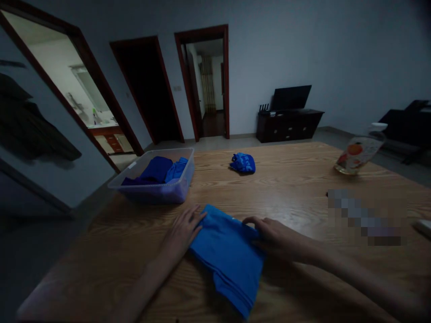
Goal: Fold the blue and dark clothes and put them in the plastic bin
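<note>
A bright blue garment [230,251], which looks like folded shorts, lies on the wooden table in front of me. My left hand [185,226] rests flat at its upper left edge, fingers stretched out and fingertips touching the cloth. At the right edge, my right hand [271,235] has its fingers bent around the fabric; some fingertips are hidden. Beyond the hands sits a small crumpled blue patterned cloth [243,163]. To the left, a clear plastic bin [168,194] holds dark blue and lighter blue clothes [156,169].
A tilted-looking bottle [358,154] with a white cap stands at the table's right side. Nearer me lies a blurred-out object [363,217], with a pale item [423,228] at the right edge. The wooden table [289,188] ends before a TV cabinet [289,125] by the wall.
</note>
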The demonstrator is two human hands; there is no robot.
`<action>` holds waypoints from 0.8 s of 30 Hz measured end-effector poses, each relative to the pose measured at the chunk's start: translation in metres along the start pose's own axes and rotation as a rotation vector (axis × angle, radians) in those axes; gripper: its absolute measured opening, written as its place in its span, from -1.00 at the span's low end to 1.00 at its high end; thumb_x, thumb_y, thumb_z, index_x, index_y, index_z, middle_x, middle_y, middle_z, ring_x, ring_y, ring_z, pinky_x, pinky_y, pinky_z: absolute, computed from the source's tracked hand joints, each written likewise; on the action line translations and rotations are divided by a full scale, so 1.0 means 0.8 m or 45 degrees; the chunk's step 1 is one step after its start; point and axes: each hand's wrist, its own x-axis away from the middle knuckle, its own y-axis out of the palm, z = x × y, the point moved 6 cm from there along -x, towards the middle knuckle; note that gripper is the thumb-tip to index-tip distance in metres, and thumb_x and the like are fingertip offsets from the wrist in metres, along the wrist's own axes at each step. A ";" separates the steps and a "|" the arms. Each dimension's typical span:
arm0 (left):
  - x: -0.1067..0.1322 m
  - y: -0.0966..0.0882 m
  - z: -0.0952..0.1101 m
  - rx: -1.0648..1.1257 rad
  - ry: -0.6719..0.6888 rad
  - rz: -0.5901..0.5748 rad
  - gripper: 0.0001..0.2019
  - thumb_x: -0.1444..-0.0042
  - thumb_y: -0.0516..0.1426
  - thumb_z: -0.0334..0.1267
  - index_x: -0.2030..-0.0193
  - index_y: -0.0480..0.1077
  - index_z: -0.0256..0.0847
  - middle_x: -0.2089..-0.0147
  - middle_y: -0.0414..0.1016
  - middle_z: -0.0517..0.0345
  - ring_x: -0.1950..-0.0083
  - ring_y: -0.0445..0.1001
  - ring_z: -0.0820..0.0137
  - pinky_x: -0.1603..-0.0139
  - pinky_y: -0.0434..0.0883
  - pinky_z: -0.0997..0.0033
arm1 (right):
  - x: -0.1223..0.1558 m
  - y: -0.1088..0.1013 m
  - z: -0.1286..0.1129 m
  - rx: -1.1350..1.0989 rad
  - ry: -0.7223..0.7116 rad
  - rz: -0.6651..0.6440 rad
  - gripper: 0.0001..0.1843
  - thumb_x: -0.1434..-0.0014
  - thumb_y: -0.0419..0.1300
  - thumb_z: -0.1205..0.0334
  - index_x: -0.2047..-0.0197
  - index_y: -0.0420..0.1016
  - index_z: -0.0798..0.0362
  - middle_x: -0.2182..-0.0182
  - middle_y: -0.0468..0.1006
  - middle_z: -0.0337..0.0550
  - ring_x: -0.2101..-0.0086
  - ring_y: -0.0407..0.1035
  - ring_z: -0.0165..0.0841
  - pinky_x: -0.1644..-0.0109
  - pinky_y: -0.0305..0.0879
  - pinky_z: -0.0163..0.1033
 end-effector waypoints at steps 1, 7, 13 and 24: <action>-0.017 -0.003 0.006 0.033 0.034 -0.023 -0.58 -0.47 0.12 -0.23 -0.42 0.43 0.05 -0.53 0.35 0.03 -0.51 0.36 0.11 -0.53 0.32 -0.07 | 0.022 0.003 -0.008 -0.048 0.000 -0.043 -0.39 -0.42 0.24 0.18 -0.48 0.30 -0.17 -0.20 0.63 0.02 -0.10 0.58 -0.07 -0.18 0.50 -0.02; -0.077 -0.031 0.063 0.058 0.184 -0.072 -0.67 -0.48 0.10 -0.28 -0.29 0.51 -0.19 -0.44 0.45 -0.14 -0.45 0.39 -0.02 -0.51 0.27 -0.16 | 0.099 0.032 -0.040 0.195 -0.057 -0.137 -0.01 -0.26 0.31 0.38 -0.64 0.07 -0.27 -0.57 0.16 0.05 -0.43 0.26 0.09 -0.37 0.42 0.14; 0.034 -0.038 0.146 0.127 0.254 -0.223 -0.43 -0.50 0.09 0.10 -0.49 0.30 -0.15 -0.50 0.40 -0.06 -0.52 0.33 0.06 -0.59 0.19 -0.16 | 0.081 0.038 -0.043 0.403 -0.371 -0.155 -0.03 -0.26 0.26 0.47 -0.64 0.05 -0.05 -0.63 -0.01 -0.05 -0.58 -0.13 -0.03 -0.62 -0.03 0.23; 0.104 -0.024 0.171 0.040 0.169 -0.291 0.13 -0.13 0.42 0.10 -0.67 -0.06 -0.23 -0.67 0.03 -0.18 -0.67 0.04 -0.12 -0.64 0.09 -0.33 | 0.054 0.057 -0.041 0.252 -0.546 0.081 -0.60 -0.49 0.24 0.28 -0.34 0.43 0.04 -0.33 0.58 0.01 -0.35 0.41 -0.18 -0.59 0.10 0.11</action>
